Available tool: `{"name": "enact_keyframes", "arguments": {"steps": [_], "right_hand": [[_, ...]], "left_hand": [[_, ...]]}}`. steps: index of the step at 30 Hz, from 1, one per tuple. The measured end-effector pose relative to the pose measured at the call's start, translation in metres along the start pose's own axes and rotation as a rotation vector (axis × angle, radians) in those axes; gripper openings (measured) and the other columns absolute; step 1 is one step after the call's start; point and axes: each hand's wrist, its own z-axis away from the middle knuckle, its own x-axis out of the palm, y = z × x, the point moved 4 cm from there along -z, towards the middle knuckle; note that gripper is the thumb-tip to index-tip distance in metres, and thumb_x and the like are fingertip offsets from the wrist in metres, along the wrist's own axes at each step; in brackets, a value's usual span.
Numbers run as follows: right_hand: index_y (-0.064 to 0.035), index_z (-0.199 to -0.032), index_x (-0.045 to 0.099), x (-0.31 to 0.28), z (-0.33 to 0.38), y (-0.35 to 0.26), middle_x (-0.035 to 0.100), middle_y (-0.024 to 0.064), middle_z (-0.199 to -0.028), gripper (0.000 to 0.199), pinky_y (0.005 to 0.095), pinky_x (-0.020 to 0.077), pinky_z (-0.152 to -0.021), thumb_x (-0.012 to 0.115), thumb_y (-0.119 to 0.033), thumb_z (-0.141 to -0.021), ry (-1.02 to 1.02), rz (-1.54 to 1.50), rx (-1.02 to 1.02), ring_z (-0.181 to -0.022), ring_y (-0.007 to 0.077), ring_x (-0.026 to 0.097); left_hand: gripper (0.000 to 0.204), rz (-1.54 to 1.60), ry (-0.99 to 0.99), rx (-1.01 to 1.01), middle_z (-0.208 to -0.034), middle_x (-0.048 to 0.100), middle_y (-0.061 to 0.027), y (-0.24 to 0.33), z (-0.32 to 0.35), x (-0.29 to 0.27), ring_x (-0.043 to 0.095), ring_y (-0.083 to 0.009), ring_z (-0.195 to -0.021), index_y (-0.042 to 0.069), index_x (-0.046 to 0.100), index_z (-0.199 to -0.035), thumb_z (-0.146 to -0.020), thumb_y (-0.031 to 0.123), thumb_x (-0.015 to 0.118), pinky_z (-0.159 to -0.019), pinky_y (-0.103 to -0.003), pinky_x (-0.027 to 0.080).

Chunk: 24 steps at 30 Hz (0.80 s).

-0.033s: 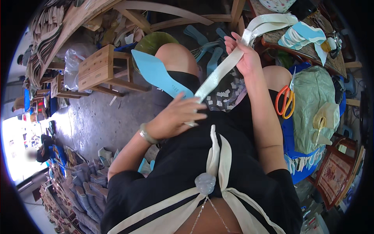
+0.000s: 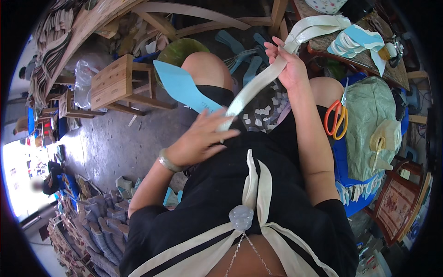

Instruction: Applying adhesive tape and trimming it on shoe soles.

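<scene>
A light-blue insole-shaped piece (image 2: 180, 85) slants over my left thigh. My left hand (image 2: 200, 138) holds its narrow end, with the fingers lying partly over it and slightly blurred. A shiny white strip (image 2: 258, 83) comes down to that same end. My right hand (image 2: 290, 64) is closed around the strip higher up, with the fingers bent. From there the strip's long loops (image 2: 318, 27) reach back over the table at the upper right. My left fingers hide where strip and blue piece meet.
Orange-handled scissors (image 2: 337, 115) lie by my right thigh on a green cloth-like cover (image 2: 367, 129). Stacked blue-and-white pieces (image 2: 357, 41) sit on the right table. A wooden stool (image 2: 113, 81) stands at the left, with shoe lasts (image 2: 99, 231) below. Small white scraps (image 2: 263, 113) lie between my legs.
My left hand has shifted slightly left and down with the blue piece. The strip now bows a little more between my hands.
</scene>
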Motion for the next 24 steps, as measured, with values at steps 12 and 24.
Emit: {"name": "enact_keyframes", "arguments": {"steps": [12, 24], "right_hand": [[-0.0007, -0.117, 0.051, 0.069, 0.057, -0.056, 0.065, 0.0177, -0.095, 0.032, 0.0214, 0.0339, -0.045, 0.044, -0.026, -0.098, -0.322, 0.387, -0.184, -0.052, 0.0103, 0.046], [0.0015, -0.101, 0.064, 0.126, 0.119, -0.083, 0.064, 0.0064, -0.090, 0.020, 0.0225, 0.0526, -0.065, 0.064, -0.001, -0.081, -0.249, 0.555, -0.367, -0.075, 0.0121, 0.063]], "left_hand": [[0.044, 0.768, 0.968, -0.677, -0.127, 0.053, -0.0094, -0.140, 0.037, -0.008, 0.050, -0.0154, -0.115, -0.004, 0.051, -0.128, -0.093, 0.021, 0.059, -0.100, -0.029, 0.038], [0.035, 1.515, 0.934, -0.107, -0.120, 0.060, -0.0164, -0.044, -0.056, -0.038, 0.064, -0.0258, -0.100, -0.001, 0.053, -0.117, -0.095, 0.025, 0.055, -0.081, -0.032, 0.054]]}}
